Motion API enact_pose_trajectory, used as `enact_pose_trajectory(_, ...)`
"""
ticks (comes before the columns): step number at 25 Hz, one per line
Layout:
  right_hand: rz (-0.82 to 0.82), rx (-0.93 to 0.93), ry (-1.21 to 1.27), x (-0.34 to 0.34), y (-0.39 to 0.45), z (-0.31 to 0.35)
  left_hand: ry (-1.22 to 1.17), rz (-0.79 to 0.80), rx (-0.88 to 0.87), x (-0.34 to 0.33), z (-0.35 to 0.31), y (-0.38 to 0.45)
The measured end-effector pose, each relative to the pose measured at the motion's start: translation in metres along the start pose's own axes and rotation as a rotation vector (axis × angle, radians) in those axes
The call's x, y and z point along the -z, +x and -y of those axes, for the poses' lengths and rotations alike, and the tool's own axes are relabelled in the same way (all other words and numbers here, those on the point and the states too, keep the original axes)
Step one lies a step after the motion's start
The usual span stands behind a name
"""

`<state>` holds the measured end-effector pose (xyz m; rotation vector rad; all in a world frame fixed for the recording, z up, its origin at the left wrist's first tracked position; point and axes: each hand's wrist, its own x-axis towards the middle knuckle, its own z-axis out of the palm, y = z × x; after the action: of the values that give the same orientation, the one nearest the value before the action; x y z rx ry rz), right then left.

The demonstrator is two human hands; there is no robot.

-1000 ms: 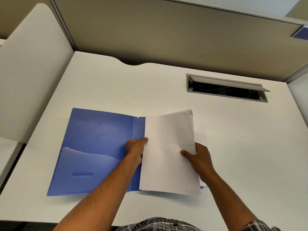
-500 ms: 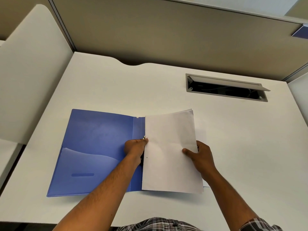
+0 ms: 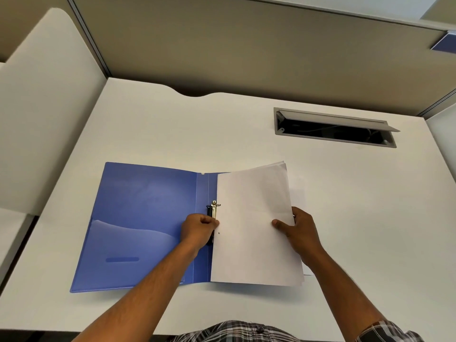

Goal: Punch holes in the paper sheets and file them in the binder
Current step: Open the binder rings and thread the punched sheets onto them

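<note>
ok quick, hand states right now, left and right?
Left hand: fingers curled at the binder's metal clip; whether it grips it cannot be told.
Right hand: holding the paper sheets at their right edge.

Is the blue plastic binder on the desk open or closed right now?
Open: the blue plastic binder lies spread flat, inner pocket and metal clip exposed.

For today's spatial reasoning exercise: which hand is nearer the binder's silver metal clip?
Left. The left hand sits right below the silver metal clip; the right hand grips the white paper sheets' far edge.
</note>
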<state>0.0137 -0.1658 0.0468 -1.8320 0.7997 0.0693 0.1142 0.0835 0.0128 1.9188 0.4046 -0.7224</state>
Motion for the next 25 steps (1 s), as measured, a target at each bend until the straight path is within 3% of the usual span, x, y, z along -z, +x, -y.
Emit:
enact_pose_trajectory(6, 0.027, 0.013, 0.007, -0.003, -0.002, 0.0, 0.054, 0.002, -0.113, 0.011, 0.012, -0.017)
enact_pose_trajectory(19, 0.082, -0.044, 0.089, -0.003, -0.012, -0.005, -0.057, 0.084, -0.016, 0.013, 0.018, -0.014)
enact_pose_trajectory(25, 0.077, -0.019, 0.077, -0.003, -0.011, -0.004, -0.06, -0.086, -0.059, 0.007, 0.041, -0.028)
